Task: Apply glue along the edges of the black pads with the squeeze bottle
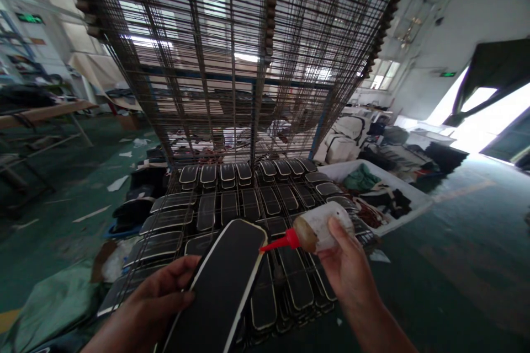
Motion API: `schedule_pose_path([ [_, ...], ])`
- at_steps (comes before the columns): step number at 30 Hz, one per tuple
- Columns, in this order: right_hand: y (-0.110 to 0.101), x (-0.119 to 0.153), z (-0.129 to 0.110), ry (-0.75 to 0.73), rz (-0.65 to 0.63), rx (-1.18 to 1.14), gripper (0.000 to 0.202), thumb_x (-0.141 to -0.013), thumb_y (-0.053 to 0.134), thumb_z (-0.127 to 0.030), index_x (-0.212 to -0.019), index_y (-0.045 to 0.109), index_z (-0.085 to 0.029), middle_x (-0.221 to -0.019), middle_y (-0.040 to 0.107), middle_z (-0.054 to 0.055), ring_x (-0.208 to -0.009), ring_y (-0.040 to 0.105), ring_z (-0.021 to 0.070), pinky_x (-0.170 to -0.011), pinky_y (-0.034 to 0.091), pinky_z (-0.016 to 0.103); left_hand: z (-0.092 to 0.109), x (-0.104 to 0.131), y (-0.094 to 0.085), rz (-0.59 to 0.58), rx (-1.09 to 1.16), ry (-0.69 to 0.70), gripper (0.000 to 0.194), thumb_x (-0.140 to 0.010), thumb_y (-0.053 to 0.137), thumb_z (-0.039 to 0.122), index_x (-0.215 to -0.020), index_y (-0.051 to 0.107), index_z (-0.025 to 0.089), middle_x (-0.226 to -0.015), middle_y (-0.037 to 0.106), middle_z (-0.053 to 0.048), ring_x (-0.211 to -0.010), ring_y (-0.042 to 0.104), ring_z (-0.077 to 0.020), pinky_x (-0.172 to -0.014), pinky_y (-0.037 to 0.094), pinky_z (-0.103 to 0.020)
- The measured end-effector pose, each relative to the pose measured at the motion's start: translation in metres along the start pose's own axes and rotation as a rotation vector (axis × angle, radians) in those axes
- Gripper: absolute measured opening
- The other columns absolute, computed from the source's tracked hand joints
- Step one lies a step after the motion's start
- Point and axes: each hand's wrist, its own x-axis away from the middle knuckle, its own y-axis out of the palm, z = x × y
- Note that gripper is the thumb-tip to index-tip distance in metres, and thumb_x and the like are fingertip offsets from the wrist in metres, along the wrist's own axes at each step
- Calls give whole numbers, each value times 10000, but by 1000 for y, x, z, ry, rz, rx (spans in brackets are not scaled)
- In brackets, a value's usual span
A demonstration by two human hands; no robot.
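A long black panel with rounded corners and a pale edge (221,287) is tilted in front of me. My left hand (168,295) grips its left side between thumb and fingers. In my right hand (345,262) is a whitish squeeze bottle (325,227) with brownish contents and a red nozzle, lying nearly level. The nozzle tip touches the panel's edge near its upper right corner. Beneath and behind, many similar black pieces (298,281) lie in rows on a wire rack.
Stacked wire shelves (232,27) rise behind the rows of pieces. A white bin (406,212) with cloth scraps stands to the right. At lower left are a green sack (58,300) and dark bundles; a table (45,113) stands farther left.
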Motion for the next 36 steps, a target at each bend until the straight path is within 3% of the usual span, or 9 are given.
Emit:
schedule_pose_path([
  [4, -1, 8, 3, 14, 25, 4, 297, -731, 876, -369, -925, 717, -211, -898, 709, 41, -748, 664, 256, -655, 607, 359, -1, -1, 2, 16, 2, 0, 352, -742, 709, 83, -1044, 652, 253, -1059, 763, -39, -940, 719, -280, -777, 571, -406],
  [7, -1, 16, 4, 17, 5, -9, 297, -748, 869, -352, -974, 717, -233, -904, 705, 33, -824, 663, 248, -692, 601, 325, -3, -3, 1, 51, 12, 16, 383, -737, 712, 83, -1077, 630, 240, -1050, 762, -43, -915, 725, -271, -751, 572, -388],
  [10, -2, 23, 6, -3, -18, 0, 292, -769, 856, -336, -1012, 715, -259, -935, 698, 20, -887, 652, 227, -714, 587, 275, -3, -4, 1, 11, 21, 2, 393, -762, 685, 85, -1114, 609, 241, -1044, 761, -35, -926, 720, -259, -776, 564, -392],
  [15, -4, 35, 10, -13, -47, 32, 285, -792, 836, -317, -1041, 709, -263, -964, 692, 28, -907, 642, 236, -711, 580, 276, -1, -3, 3, 39, -8, -19, 402, -774, 681, 90, -1138, 581, 227, -1045, 747, -39, -918, 719, -252, -783, 564, -382],
  [27, -7, 59, 20, 62, -182, 28, 406, -782, 832, -330, -1150, 675, -259, -968, 701, 102, -924, 648, 316, -841, 545, 482, 0, -1, 11, 214, -62, 26, 324, -749, 669, 42, -1033, 581, 170, -887, 741, -56, -725, 723, -203, -672, 591, -338],
  [36, -6, 71, 23, 71, -325, 25, 462, -801, 817, -324, -1218, 629, -254, -998, 700, 128, -921, 653, 325, -806, 548, 476, 0, 1, 5, 272, -53, 45, 280, -767, 647, 48, -1024, 601, 150, -900, 734, -86, -694, 708, -179, -665, 599, -337],
])
